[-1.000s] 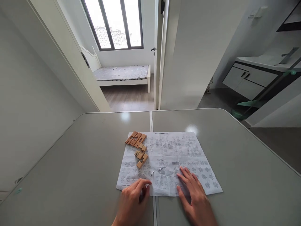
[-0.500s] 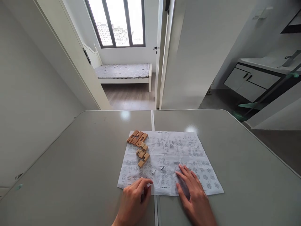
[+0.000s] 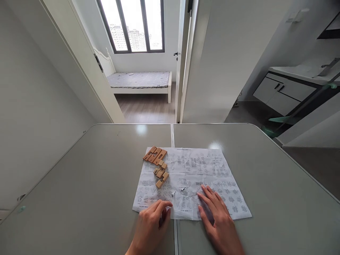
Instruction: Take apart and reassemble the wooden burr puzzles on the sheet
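Note:
A printed paper sheet (image 3: 196, 173) covered in small diagrams lies flat on the grey table (image 3: 87, 184). On its upper left corner sit several wooden puzzle pieces (image 3: 158, 163), some long and notched, some short blocks. My left hand (image 3: 151, 228) rests at the sheet's near edge with fingers curled, index fingertip on the paper; nothing shows in it. My right hand (image 3: 216, 221) lies flat on the sheet's lower middle, fingers stretched out. Both hands are well short of the wooden pieces.
A seam (image 3: 173, 170) runs down the middle of the table. Past the far edge an open doorway shows a bed (image 3: 139, 82) under a window. A white wall stands centre, and a cabinet with a sink top (image 3: 289, 90) is at the right.
The view shifted slightly. My right hand slid a little toward me on the paper; the left hand and the wooden pieces stay where they were.

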A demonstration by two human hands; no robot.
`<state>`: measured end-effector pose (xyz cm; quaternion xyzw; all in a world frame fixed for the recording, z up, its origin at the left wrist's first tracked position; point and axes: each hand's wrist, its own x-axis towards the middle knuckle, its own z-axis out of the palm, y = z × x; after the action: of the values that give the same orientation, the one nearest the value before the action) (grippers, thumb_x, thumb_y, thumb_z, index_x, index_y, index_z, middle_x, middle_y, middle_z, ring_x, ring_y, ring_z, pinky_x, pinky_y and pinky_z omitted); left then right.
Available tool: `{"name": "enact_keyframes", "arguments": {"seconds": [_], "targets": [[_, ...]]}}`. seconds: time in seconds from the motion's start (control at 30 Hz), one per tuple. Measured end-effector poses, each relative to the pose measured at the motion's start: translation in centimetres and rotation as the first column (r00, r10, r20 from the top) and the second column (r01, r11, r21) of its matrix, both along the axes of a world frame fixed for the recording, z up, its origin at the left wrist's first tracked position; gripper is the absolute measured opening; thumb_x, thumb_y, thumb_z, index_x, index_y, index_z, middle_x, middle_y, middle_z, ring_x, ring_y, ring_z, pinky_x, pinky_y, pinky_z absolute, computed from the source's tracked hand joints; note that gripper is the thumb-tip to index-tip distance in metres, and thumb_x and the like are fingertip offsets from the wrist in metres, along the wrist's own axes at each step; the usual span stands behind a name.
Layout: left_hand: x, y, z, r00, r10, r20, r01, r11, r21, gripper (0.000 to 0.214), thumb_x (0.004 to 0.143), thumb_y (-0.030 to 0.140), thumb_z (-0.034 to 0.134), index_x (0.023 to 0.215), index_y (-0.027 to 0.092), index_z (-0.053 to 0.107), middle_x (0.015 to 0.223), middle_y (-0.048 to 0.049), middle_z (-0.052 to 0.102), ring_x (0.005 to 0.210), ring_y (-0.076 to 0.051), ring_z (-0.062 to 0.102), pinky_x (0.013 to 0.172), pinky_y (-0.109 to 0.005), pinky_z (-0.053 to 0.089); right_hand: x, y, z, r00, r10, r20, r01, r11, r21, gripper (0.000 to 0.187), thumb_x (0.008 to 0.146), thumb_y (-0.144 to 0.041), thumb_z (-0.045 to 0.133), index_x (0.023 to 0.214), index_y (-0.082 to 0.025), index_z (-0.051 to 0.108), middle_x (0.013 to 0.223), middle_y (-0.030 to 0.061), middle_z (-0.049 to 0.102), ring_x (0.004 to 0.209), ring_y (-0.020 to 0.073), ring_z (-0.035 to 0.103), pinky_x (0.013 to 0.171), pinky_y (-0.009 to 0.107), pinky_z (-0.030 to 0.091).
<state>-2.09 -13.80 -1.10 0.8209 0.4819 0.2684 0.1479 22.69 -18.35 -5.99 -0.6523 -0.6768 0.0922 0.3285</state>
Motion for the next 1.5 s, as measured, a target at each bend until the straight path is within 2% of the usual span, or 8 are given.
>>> {"name": "enact_keyframes", "arguments": {"seconds": [0.63, 0.9, 1.5], "targets": [[-0.24, -0.05, -0.40, 1.000, 0.001, -0.016, -0.001, 0.999, -0.033, 0.020, 0.102, 0.020, 0.050, 0.102, 0.025, 0.069, 0.083, 0.0017, 0.076, 0.062, -0.013, 0.070, 0.060, -0.022, 0.052, -0.08, 0.08, -0.08, 1.000, 0.005, 0.012, -0.005, 1.000, 0.012, 0.036, 0.106, -0.032, 0.051, 0.139, -0.029, 0.064, 0.159, 0.0049, 0.055, 0.148, 0.0326, 0.050, 0.120, 0.064, 0.044], [-0.05, -0.03, 0.19, 1.000, 0.003, -0.008, -0.003, 1.000, -0.020, 0.021, 0.102, 0.020, 0.050, 0.101, 0.024, 0.070, 0.080, 0.0009, 0.076, 0.061, -0.013, 0.070, 0.060, -0.021, 0.052, 0.09, -0.03, -0.31, 0.999, -0.003, 0.034, 0.003, 1.000, 0.003, 0.036, 0.106, -0.033, 0.051, 0.138, -0.029, 0.065, 0.160, 0.0051, 0.054, 0.148, 0.0342, 0.050, 0.118, 0.065, 0.046], [-0.09, -0.04, -0.08, 1.000, 0.002, -0.015, -0.002, 1.000, -0.018, 0.019, 0.101, 0.019, 0.051, 0.101, 0.026, 0.069, 0.081, 0.0030, 0.075, 0.061, -0.012, 0.070, 0.060, -0.021, 0.051, 0.06, -0.04, -0.40, 1.000, 0.002, 0.022, -0.002, 1.000, 0.007, 0.036, 0.106, -0.032, 0.050, 0.139, -0.030, 0.063, 0.161, 0.0043, 0.053, 0.149, 0.0336, 0.048, 0.118, 0.066, 0.044]]}}
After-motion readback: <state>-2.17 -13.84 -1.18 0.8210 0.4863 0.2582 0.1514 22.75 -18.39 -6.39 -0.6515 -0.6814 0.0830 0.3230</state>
